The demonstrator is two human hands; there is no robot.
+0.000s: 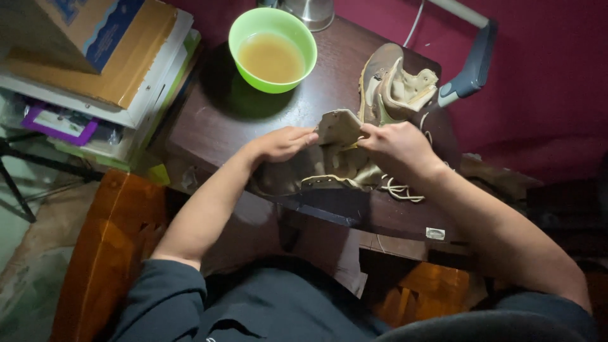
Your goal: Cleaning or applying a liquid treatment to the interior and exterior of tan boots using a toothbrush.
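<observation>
The person sits at a small dark brown wooden table (221,114), both bare forearms stretched over its near edge. Between the two hands stands a flat, tan, stiff insole piece (339,126), roughly pentagon-shaped, held upright above the middle of the table. The left hand (282,142) has its fingertips pressed together on the piece's left edge, pinching it. The right hand (396,144) closes on the right edge, thumb and fingers squeezed onto the same piece.

Directly beneath the hands, near the front edge of the table, lies a worn beige lace-up shoe (323,171) on its side, its pale laces (402,189) spilling in loops toward the right front edge. A second worn beige shoe (392,85) stands at the right rear corner, tongue pulled open, just behind the right hand.

Toward the rear edge, left of that shoe and well apart from the hands, sits a bright green round plastic bowl (272,47) holding a cloudy yellowish-brown liquid. Behind it, at the very back, the base of a shiny metal vessel (310,11) shows.

Off the left edge of the table rises a stack of cardboard boxes and papers (95,57). Past the right rear corner a grey-handled tube (472,63) leans against a dark red wall (544,82).
</observation>
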